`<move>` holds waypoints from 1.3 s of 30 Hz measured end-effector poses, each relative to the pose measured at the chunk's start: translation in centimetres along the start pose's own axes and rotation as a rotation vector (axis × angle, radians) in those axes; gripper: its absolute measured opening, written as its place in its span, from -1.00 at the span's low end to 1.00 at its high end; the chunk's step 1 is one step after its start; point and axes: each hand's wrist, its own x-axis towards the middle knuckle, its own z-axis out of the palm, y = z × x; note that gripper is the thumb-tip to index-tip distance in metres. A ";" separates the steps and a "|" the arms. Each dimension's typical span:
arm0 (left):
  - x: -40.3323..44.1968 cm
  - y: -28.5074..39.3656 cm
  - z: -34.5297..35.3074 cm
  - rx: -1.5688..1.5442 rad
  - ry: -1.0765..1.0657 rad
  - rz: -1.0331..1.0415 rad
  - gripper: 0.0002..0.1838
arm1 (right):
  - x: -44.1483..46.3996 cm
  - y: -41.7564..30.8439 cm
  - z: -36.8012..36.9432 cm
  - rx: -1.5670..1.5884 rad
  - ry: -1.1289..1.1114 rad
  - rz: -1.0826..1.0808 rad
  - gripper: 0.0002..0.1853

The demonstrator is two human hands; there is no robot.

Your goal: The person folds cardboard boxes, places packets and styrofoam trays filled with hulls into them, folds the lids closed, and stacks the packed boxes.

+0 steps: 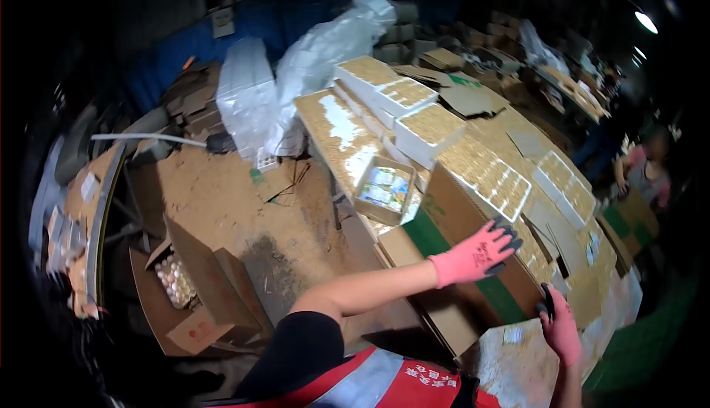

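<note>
Basically, cardboard box with green tape (pixel 425 234) sits on the near edge of the work table (pixel 499 371), right in front of the person, long side up. Left hand (pixel 477 253) lies over its upper edge, fingers stretched out and a bit spread, not closed on anything. Right hand (pixel 560 327) is at the near end, fingers bent by the corner; can't tell if they grip. Hands set apart along the box, probably to keep it steady and square; pink gloves with dark fingertips likely help against slipping.

Just beyond the box: small open carton (pixel 375 212) with colourful packets (pixel 386 186) inside, tops up, likely kept within reach. Further over the table, white foam boxes (pixel 423 144) filled or topped with straw-coloured stuff, exact contents unclear; set close together, maybe to save room.

Down on the left, open carton (pixel 211 286) with flaps up, holding pale round items (pixel 175 281), egg-like, packed close. Behind, a plastic-wrapped stack (pixel 245 105). Far right, a co-worker (pixel 649 168) near another taped carton (pixel 629 225), contents not visible.
</note>
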 end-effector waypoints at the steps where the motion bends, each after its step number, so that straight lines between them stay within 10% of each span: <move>1: 0.1 -0.4 1.8 0.041 0.049 0.018 -0.55 | 2.1 -1.1 0.0 -0.146 0.057 -0.097 -0.39; 3: 0.1 0.0 1.5 0.055 0.075 0.032 -0.45 | 4.0 -3.3 0.5 -0.411 0.185 -0.249 -0.34; 8: -2.7 1.2 -1.3 0.274 -0.161 0.091 -0.50 | 10.0 0.9 0.4 0.144 -0.137 0.026 -0.33; 11: -0.8 4.8 -1.1 0.197 -0.167 0.192 -0.63 | 13.9 -2.3 0.7 -0.187 0.130 -0.332 -0.17; 13: -0.1 7.6 -5.5 0.295 -0.302 0.500 -0.73 | 17.1 -3.4 -0.2 -0.230 0.159 -0.500 -0.40; 20: -4.9 -0.6 -14.1 -0.457 -0.610 -0.359 -0.55 | 16.6 4.4 -0.3 -0.601 -0.044 -0.280 -0.79; 26: 1.1 1.7 0.0 0.195 -0.264 -0.151 -0.47 | 11.7 -1.8 2.4 -0.745 -0.387 -0.345 -0.74; 34: -0.2 -3.2 2.2 -0.018 -0.618 0.167 -0.48 | 11.8 -0.4 7.4 -0.149 0.379 0.144 -0.39; 39: 1.4 -7.4 -6.8 -0.249 -0.474 -0.394 -0.02 | 13.1 -1.2 11.3 0.063 0.511 0.459 -0.39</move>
